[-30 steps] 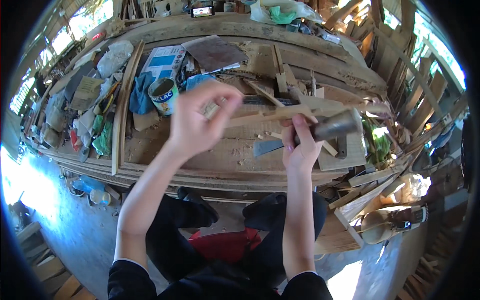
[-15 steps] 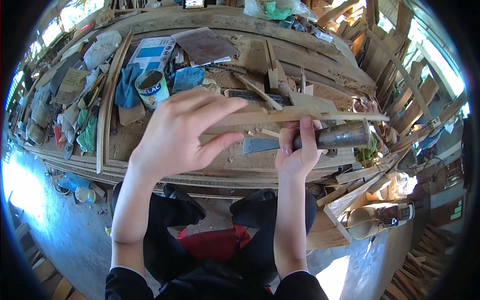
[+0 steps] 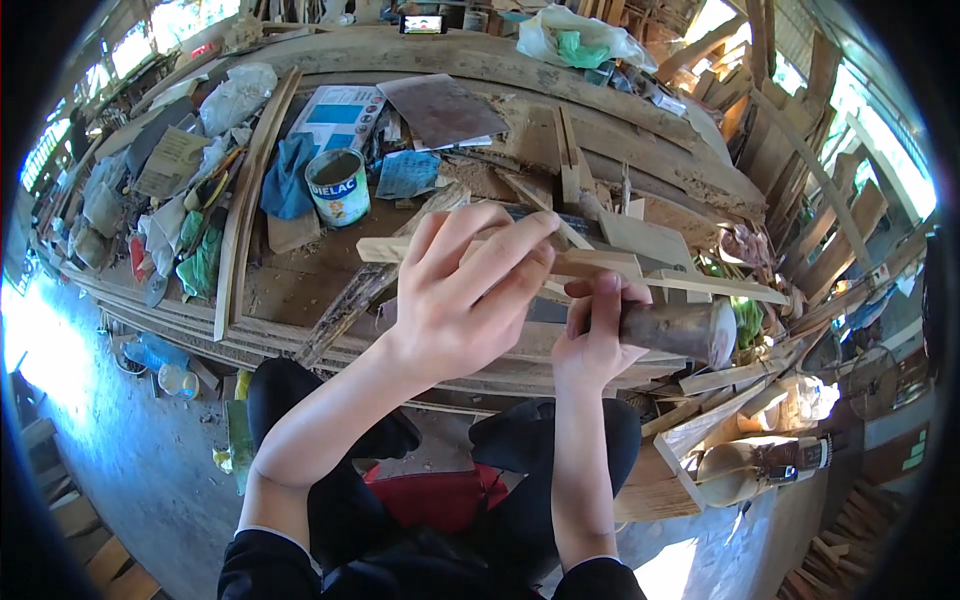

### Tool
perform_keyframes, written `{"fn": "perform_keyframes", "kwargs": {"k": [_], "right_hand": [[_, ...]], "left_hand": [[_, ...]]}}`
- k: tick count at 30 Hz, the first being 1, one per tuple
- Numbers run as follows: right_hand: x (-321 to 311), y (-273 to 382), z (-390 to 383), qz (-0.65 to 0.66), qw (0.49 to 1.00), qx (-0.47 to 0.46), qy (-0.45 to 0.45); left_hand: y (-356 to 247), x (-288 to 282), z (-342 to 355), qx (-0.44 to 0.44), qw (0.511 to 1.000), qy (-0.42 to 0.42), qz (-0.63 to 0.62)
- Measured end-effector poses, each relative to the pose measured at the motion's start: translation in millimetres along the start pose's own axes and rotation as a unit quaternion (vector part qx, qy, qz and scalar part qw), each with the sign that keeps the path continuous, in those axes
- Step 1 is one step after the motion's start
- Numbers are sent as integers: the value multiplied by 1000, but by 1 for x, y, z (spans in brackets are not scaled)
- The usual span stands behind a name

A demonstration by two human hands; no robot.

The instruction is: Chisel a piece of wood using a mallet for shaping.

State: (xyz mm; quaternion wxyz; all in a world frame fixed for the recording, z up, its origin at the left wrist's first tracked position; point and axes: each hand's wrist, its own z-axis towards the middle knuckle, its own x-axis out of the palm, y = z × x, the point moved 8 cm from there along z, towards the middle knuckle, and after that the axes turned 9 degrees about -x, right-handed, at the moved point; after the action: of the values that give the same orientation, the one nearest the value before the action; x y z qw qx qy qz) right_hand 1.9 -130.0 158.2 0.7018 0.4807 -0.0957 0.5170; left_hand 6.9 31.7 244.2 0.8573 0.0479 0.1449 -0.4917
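While dark trousers (image 3: 330,465) sit nearest, w/ a red item (image 3: 430,497) btwn the legs, both forearms reach up over the edge of the workbench (image 3: 275,290).

L hand (image 3: 470,290) is at the L part of a wood strip (image 3: 712,285), fingers bent & a bit apart, back of hand toward the cam; can't tell if it actually grips. R hand (image 3: 600,325) pinches a tool handle (image 3: 672,330), thumb on top; whether its fingertips also press the strip, can't tell. Strip runs roughly crosswise just beyond both hands, one end poking out L of the L hand, the other past the R hand, above the handle in view.

Strip looks long, thin, pale tan, w/ a step near the R hand; R of that it's slimmer. Handle is a stout brownish cyl. w/ a grey ring at its R end; tool's other end hidden.

Just L of the L hand, a rough, dark-streaked wood piece (image 3: 352,305) slants across the bench edge. Farther back: round tin (image 3: 338,190), upright & open, blue cloth (image 3: 288,180) beside it, then a blue sheet (image 3: 408,175), a dark brown sheet (image 3: 443,108) & a white-and-blue pack (image 3: 335,120). Far side: lit phone (image 3: 423,24) plus whitish plastic bag (image 3: 540,38) w/ green stuff.
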Motion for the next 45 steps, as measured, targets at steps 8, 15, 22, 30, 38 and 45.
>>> {"fn": "perform_keyframes", "kwargs": {"k": [8, 15, 22, 30, 38, 45], "right_hand": [[-2, -11, -7, -10, 999, 25, 22], [1, -11, -1, 1, 998, 49, 33], [1, -26, 8, -48, 984, 163, 53], [-19, -37, 22, 15, 974, 225, 4], [-22, -35, 23, 28, 977, 211, 14], [-28, -35, 29, 32, 977, 212, -2]], "left_hand": [[4, 21, -15, -74, 993, 65, -60], [28, 42, -32, -122, 969, 144, -157], [129, 46, -65, -382, 889, 60, -246], [184, 48, -78, -501, 599, -30, -625], [236, 24, -103, -493, 527, -226, -654], [198, 52, -112, -524, 737, 145, -401]]}}
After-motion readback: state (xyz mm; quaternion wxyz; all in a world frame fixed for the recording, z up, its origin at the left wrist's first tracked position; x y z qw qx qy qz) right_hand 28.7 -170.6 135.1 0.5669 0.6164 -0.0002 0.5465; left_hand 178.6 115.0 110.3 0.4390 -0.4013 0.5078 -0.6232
